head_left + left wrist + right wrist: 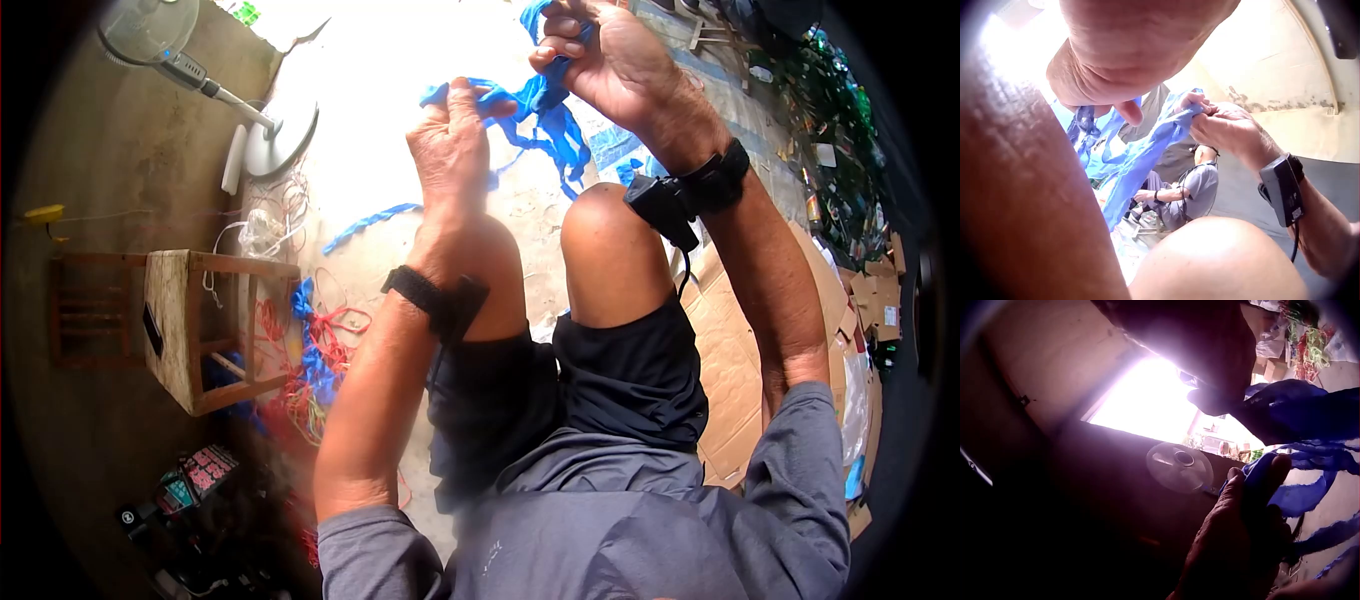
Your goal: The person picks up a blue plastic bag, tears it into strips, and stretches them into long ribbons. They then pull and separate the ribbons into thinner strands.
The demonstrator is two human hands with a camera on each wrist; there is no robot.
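Note:
Crumpled blue strips point(565, 145) of thin, tangled material hang between my two raised hands. My left hand point(452, 145) pinches one part of the strips between thumb and fingers, with a short end poking out on its left. Higher and to the right, my right hand point(628, 68) holds another part, fingers curled round it. The left wrist view has a broad blue length point(1141, 159) running down from the right hand point(1232, 128). In the right wrist view, the left hand point(1241, 531) grips a blue fold near its thumb, and several loose strands trail off to the right.
A wooden stool point(175, 330) stands at left beside red and blue string point(320, 350) on the floor. Behind it is a standing fan point(280, 135). Cardboard point(725, 360) lies at right, near a heap of bottles point(825, 130). Another person point(1188, 194) sits farther off.

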